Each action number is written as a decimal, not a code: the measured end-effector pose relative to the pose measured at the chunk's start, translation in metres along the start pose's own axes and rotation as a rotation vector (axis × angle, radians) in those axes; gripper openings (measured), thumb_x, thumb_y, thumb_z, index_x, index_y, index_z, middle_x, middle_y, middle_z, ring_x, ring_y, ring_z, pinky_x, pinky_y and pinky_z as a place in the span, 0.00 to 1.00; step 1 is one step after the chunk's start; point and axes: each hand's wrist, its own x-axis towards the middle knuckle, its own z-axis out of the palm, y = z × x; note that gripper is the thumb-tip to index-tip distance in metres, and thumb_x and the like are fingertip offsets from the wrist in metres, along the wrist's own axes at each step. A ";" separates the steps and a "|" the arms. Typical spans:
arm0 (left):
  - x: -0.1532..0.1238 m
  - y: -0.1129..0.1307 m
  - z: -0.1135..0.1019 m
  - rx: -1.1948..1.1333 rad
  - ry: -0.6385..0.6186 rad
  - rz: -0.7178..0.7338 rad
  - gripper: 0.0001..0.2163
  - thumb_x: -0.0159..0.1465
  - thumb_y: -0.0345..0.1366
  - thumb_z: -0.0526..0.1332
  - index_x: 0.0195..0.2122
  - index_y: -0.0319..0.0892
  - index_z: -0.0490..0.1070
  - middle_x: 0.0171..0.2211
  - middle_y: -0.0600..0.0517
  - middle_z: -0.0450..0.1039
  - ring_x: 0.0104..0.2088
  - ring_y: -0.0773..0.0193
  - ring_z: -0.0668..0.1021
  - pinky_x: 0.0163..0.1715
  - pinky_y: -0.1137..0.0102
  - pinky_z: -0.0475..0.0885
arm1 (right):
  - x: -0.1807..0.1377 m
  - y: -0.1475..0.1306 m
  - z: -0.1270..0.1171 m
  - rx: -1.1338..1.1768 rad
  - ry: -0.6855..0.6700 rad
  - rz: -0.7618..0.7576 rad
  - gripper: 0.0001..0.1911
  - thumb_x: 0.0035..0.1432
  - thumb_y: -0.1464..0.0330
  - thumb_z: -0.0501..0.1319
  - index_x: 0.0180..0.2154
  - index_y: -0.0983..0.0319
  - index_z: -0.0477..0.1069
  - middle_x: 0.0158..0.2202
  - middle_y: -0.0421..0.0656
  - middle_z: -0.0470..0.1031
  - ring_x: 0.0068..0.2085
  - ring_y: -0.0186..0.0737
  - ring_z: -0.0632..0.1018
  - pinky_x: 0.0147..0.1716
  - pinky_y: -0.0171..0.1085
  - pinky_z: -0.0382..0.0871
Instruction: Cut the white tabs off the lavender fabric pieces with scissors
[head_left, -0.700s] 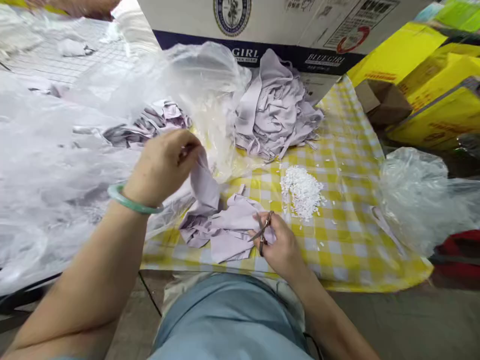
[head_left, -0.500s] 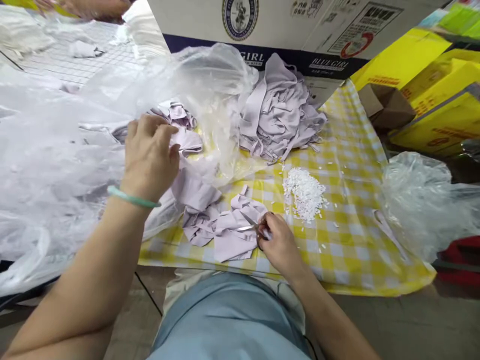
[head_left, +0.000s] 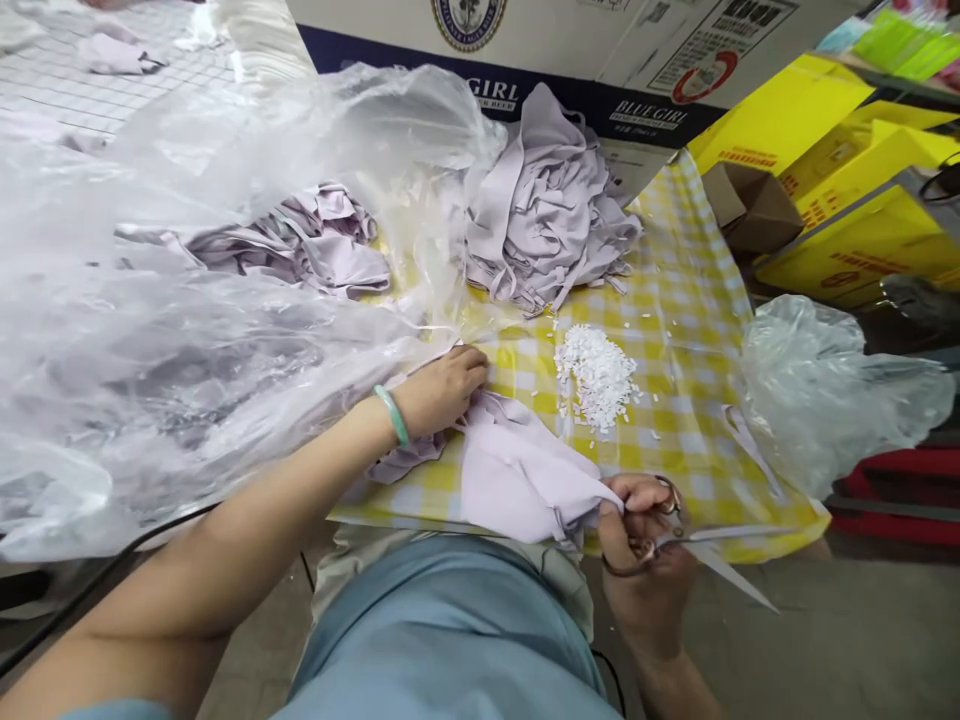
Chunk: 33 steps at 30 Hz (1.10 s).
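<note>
My left hand (head_left: 442,388), with a green bangle on its wrist, grips one end of a pale lilac fabric piece (head_left: 517,470) on the yellow checked cloth (head_left: 675,330). At the cloth's near edge my right hand (head_left: 645,545) pinches the other end of that piece. The same hand has its fingers through the loops of a pair of scissors (head_left: 705,550), whose blades stand apart and point right. A heap of small white bits (head_left: 596,375) lies just beyond the fabric.
A pile of lilac fabric (head_left: 547,210) lies at the back against a printed carton (head_left: 585,50). More lilac fabric (head_left: 300,245) sits in a large clear plastic bag (head_left: 187,330) on the left. Another clear bag (head_left: 817,385) and yellow boxes (head_left: 847,200) are on the right.
My left hand came down from the plastic bag onto the fabric. My right hand pulled back toward me to the cloth's edge, drawing the fabric out, and the scissors now point right.
</note>
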 end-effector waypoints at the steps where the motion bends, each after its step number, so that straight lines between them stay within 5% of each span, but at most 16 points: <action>1: 0.000 -0.004 -0.004 0.005 -0.005 -0.016 0.09 0.60 0.22 0.56 0.37 0.36 0.75 0.43 0.41 0.75 0.48 0.52 0.75 0.50 0.58 0.74 | -0.002 0.006 -0.002 -0.047 0.021 0.029 0.09 0.59 0.70 0.62 0.32 0.57 0.60 0.33 0.39 0.66 0.35 0.37 0.72 0.36 0.36 0.68; 4: -0.007 -0.008 -0.021 0.041 0.012 -0.090 0.07 0.61 0.24 0.55 0.34 0.35 0.73 0.35 0.41 0.73 0.40 0.51 0.75 0.43 0.57 0.74 | -0.007 0.024 -0.002 -0.093 0.004 0.113 0.09 0.58 0.68 0.62 0.32 0.58 0.61 0.33 0.39 0.66 0.36 0.37 0.72 0.36 0.37 0.67; 7: -0.020 0.013 -0.032 -0.006 0.083 -0.077 0.11 0.62 0.22 0.52 0.40 0.34 0.73 0.43 0.38 0.72 0.44 0.52 0.74 0.47 0.58 0.72 | -0.009 0.037 0.003 -0.034 -0.019 0.182 0.10 0.57 0.66 0.63 0.33 0.58 0.61 0.33 0.38 0.66 0.33 0.36 0.71 0.33 0.35 0.67; 12: -0.025 0.067 -0.006 -0.261 -0.042 0.114 0.09 0.66 0.30 0.55 0.45 0.37 0.71 0.44 0.41 0.73 0.44 0.54 0.73 0.47 0.61 0.71 | -0.003 0.039 0.011 0.003 -0.006 0.193 0.10 0.55 0.68 0.62 0.31 0.58 0.59 0.31 0.36 0.63 0.32 0.34 0.69 0.33 0.34 0.66; 17: -0.014 0.074 0.010 -0.289 -0.070 0.083 0.09 0.66 0.26 0.53 0.36 0.36 0.73 0.37 0.43 0.74 0.38 0.58 0.75 0.41 0.66 0.71 | 0.000 0.038 0.014 0.001 -0.017 0.125 0.08 0.58 0.69 0.60 0.33 0.57 0.59 0.33 0.37 0.66 0.35 0.35 0.73 0.37 0.37 0.69; 22: -0.019 0.068 -0.030 -0.537 -0.002 -0.123 0.10 0.66 0.28 0.53 0.39 0.39 0.74 0.33 0.50 0.76 0.33 0.65 0.76 0.35 0.73 0.69 | -0.004 0.027 0.033 -0.106 -0.082 -0.112 0.15 0.54 0.71 0.66 0.39 0.57 0.61 0.51 0.47 0.71 0.54 0.46 0.73 0.55 0.50 0.65; 25: -0.028 0.064 -0.053 -0.629 -0.047 -0.277 0.08 0.64 0.31 0.55 0.35 0.41 0.74 0.25 0.56 0.72 0.25 0.69 0.72 0.26 0.76 0.64 | 0.003 0.015 0.050 -0.053 -0.235 -0.111 0.14 0.52 0.71 0.66 0.36 0.57 0.61 0.42 0.43 0.74 0.46 0.44 0.76 0.51 0.47 0.69; 28: -0.040 0.054 -0.068 -0.697 -0.162 -0.320 0.08 0.64 0.37 0.58 0.30 0.41 0.71 0.20 0.59 0.65 0.20 0.71 0.65 0.20 0.77 0.58 | 0.027 0.004 0.058 0.105 -0.308 0.066 0.09 0.58 0.68 0.61 0.31 0.57 0.61 0.31 0.38 0.70 0.33 0.37 0.75 0.38 0.39 0.72; 31: -0.053 0.049 -0.080 -0.829 -0.305 -0.232 0.14 0.68 0.42 0.56 0.29 0.41 0.71 0.21 0.57 0.64 0.21 0.71 0.65 0.20 0.76 0.61 | 0.059 -0.008 0.058 0.342 -0.365 0.225 0.12 0.56 0.63 0.63 0.31 0.57 0.60 0.29 0.37 0.68 0.30 0.34 0.73 0.32 0.35 0.69; 33: -0.058 0.053 -0.087 -0.889 -0.249 -0.106 0.14 0.71 0.40 0.53 0.34 0.41 0.75 0.26 0.53 0.70 0.27 0.67 0.71 0.27 0.75 0.67 | 0.075 -0.016 0.065 0.458 -0.405 0.258 0.14 0.54 0.62 0.65 0.32 0.57 0.60 0.29 0.35 0.66 0.29 0.33 0.71 0.31 0.34 0.68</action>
